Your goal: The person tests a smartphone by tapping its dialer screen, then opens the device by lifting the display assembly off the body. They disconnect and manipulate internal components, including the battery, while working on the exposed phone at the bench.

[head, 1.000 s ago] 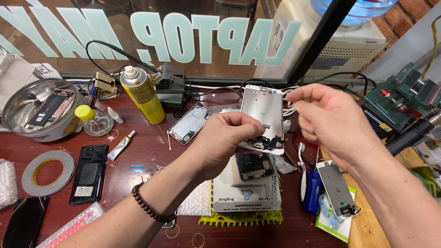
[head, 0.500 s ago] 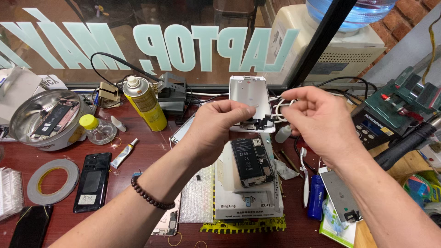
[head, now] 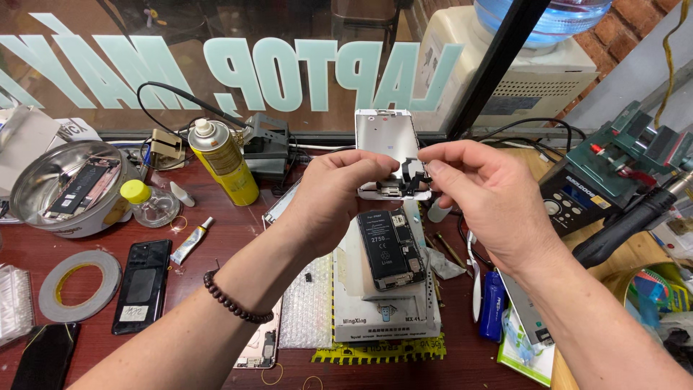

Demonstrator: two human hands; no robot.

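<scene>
Nearest the camera, a yellow-edged mat (head: 375, 352) and a sheet of bubble wrap (head: 309, 307) lie on the red-brown bench (head: 216, 249). A white box (head: 382, 318) rests on the mat. An opened phone body (head: 390, 248), battery face up, lies on top of the box.

To the left on the bench lie a dark phone (head: 142, 285), a roll of tape (head: 78, 283) and a small glue tube (head: 191, 240). To the right of the box lie a blue cylinder (head: 491, 305) and a white stick-shaped tool (head: 474, 282).

Above the phone body, both hands hold a screen panel (head: 386, 144) upright in the air, its metal back toward the camera. The left hand (head: 332, 198) grips the lower left edge of the panel; its fingers are closed on the panel. The right hand (head: 491, 195) is at the lower right corner; its thumb and forefinger are pinched on the black cable part (head: 415, 173) at the bottom of the panel. A bead bracelet (head: 231, 300) sits on the left wrist.

Farther back on the left stand a metal bowl (head: 43, 173) holding a phone part, a small bottle with a yellow cap (head: 137, 198) and a yellow spray can (head: 220, 162). A black holder (head: 266, 144) stands behind the can. On the right sits a green and black station (head: 613, 166). A glass pane with pale lettering (head: 238, 68) closes the back of the bench.
</scene>
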